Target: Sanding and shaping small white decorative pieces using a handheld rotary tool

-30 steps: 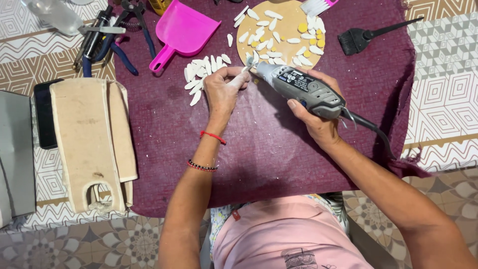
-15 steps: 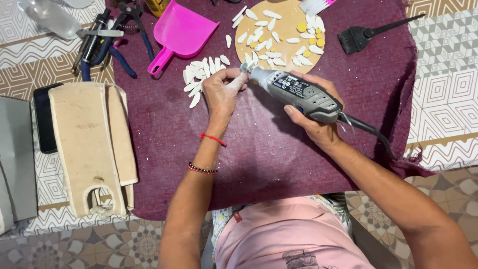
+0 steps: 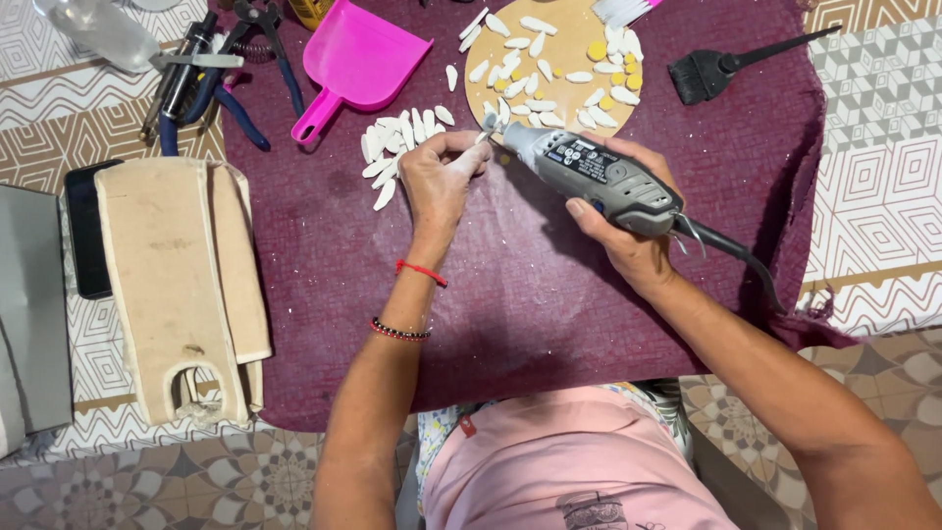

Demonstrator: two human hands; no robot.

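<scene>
Head view: right hand [image 3: 628, 240] gripping grey rotary tool [image 3: 599, 179], left hand [image 3: 439, 177] pinching white piece [image 3: 484, 135].

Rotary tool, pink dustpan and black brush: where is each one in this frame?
rotary tool [image 3: 599, 177], head view, on the middle of its grey body, held in the right hand [image 3: 628, 231].
pink dustpan [image 3: 368, 54], head view, on the flat of its scoop.
black brush [image 3: 695, 79], head view, on its bristle head.
</scene>
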